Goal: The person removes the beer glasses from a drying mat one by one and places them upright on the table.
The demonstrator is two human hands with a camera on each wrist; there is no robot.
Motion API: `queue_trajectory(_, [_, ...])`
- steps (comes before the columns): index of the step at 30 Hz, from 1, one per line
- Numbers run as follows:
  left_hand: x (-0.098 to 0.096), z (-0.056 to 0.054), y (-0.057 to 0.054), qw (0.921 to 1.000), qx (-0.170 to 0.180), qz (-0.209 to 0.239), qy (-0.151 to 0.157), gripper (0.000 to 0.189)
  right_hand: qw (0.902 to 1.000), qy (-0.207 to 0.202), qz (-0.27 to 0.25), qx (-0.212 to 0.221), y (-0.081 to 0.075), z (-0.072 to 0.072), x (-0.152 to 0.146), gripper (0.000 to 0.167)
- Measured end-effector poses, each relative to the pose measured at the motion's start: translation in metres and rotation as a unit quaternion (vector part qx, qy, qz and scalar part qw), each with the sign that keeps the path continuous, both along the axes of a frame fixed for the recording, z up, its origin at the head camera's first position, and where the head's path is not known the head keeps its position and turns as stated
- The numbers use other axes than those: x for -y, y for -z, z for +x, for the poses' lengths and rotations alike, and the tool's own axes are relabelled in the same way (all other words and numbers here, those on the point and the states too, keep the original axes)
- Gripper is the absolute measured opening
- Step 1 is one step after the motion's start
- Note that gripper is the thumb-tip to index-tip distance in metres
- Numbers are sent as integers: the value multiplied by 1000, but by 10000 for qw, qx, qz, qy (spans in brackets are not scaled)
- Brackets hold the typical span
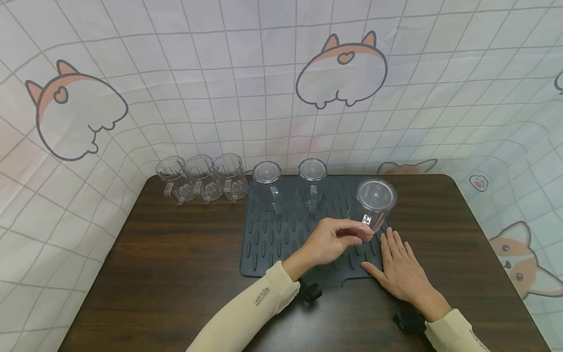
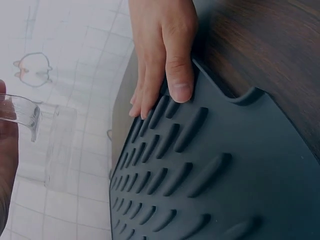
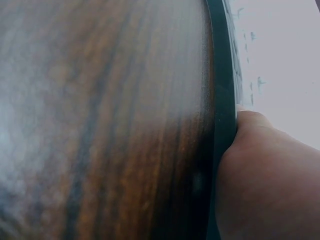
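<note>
My left hand [image 1: 332, 239] pinches the handle of a clear glass mug [image 1: 377, 195], held upside down over the right part of the dark drying mat [image 1: 274, 249]. In the left wrist view that mug [image 2: 57, 145] is partly cut off behind the fingers. Spread flat, my right hand [image 1: 400, 269] rests at the mat's right edge, its thumb on the mat in the left wrist view. Two more glass mugs, a left one [image 1: 266, 183] and a right one [image 1: 312, 181], stand upside down at the back of the mat.
Left of the mat, three clear mugs stand upright in a row: an outer one [image 1: 175, 178], a middle one [image 1: 203, 178] and one beside the mat [image 1: 231, 176]. A wooden table [image 1: 162, 274] carries everything. Behind it hangs a grid-patterned cloth [image 1: 211, 88].
</note>
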State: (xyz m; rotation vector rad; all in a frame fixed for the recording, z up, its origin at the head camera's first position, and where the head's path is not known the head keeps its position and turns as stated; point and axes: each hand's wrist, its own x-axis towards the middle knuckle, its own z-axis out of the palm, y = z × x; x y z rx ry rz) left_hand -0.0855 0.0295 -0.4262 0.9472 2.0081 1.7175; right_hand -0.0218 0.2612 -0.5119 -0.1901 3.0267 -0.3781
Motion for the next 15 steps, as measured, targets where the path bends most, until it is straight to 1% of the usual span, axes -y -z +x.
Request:
queue_trajectory(6, [9,3,1,9999,-109,-55,63,27,10000,14,-10,52,2,-1,1,103])
queue_trajectory(15, [21,7,4,9998,-140,-101,27,26,9999,33,-114,63,2,0,-3,104])
